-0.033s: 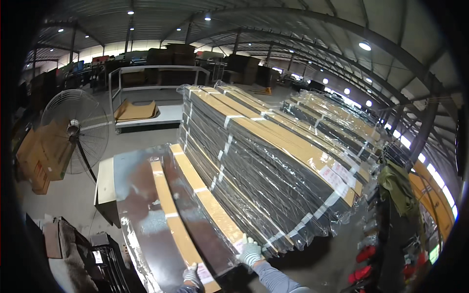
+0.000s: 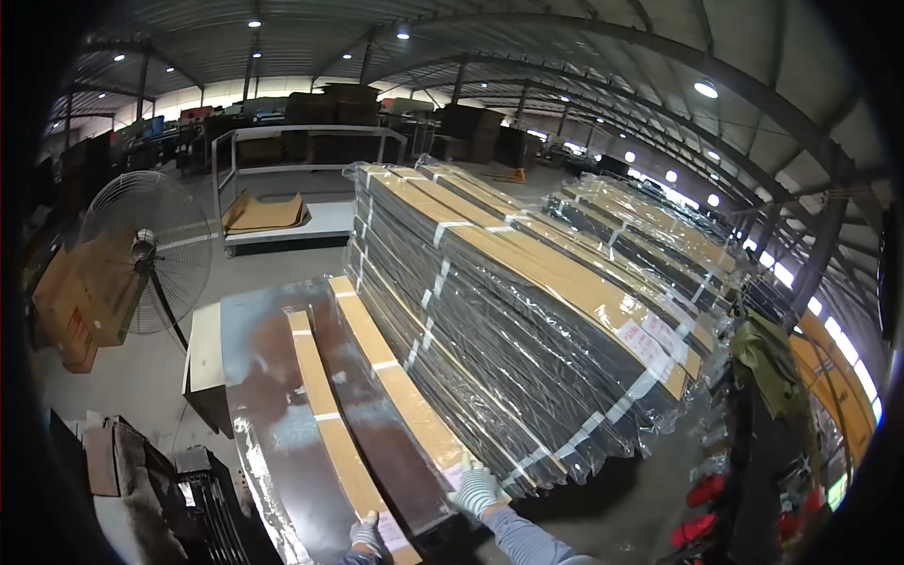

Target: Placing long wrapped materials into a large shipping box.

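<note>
Two long, narrow cardboard-topped bundles, bound with white tape, lie lengthwise on a worn brown-and-grey table [image 2: 268, 414]. My left hand [image 2: 367, 534], in a striped glove, is closed on the near end of the left bundle [image 2: 328, 414], beside a pale label. My right hand [image 2: 476, 490], gloved alike, grips the near end of the right bundle [image 2: 384, 363], its fingers over the top edge. The undersides of both bundles and my thumbs' full grip are hidden. A gap of bare tabletop separates the bundles.
Right of the table stands a tall stack of plastic-wrapped dark panels [image 2: 490, 311] topped with cardboard, with another wrapped stack [image 2: 650, 226] behind. A caged fan [image 2: 144, 250] stands at left, a white-decked cart [image 2: 325, 221] beyond. Dark stacked parts [image 2: 212, 508] sit near left.
The left bundle has shifted slightly to the left, widening the gap at its near end, and my left hand moved with it. My right hand has stayed at the right bundle's end.
</note>
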The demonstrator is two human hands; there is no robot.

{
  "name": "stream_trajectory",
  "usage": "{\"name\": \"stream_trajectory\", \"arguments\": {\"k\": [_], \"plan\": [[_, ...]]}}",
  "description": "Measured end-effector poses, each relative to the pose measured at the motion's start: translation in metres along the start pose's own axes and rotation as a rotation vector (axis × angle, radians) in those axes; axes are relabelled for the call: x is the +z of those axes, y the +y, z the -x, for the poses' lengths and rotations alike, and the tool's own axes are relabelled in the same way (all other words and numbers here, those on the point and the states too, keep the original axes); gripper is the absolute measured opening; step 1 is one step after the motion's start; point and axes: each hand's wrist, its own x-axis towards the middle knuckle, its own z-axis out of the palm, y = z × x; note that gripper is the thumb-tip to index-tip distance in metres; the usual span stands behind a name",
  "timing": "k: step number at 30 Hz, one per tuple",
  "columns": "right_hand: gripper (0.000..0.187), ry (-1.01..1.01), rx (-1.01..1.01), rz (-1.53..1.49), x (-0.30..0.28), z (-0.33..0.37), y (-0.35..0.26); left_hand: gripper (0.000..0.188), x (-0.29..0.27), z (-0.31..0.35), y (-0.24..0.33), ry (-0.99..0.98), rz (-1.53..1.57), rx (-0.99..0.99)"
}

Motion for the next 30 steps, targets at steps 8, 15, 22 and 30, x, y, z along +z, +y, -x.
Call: {"name": "stream_trajectory", "arguments": {"k": [8,15,22,30], "plan": [[0.12,-0.206,-0.223,0.118,0.116,0.024,-0.016,0.036,-0.099,-0.028,-0.118,-0.556,0.007,-0.195],[0.106,-0.126,-0.7,0.17,0.143,0.07,0.057,0.06,-0.108,-0.023,-0.127,-0.442,0.424,-0.398],[0.091,-0.165,-1.042,0.111,0.125,0.077,0.043,0.064,-0.146,0.025,-0.118,-0.213,-0.344,-0.166],[0.1,-0.104,-1.268,0.303,0.129,0.035,-0.055,0.108,-0.195,0.05,-0.084,-0.084,0.519,-0.604]]}}
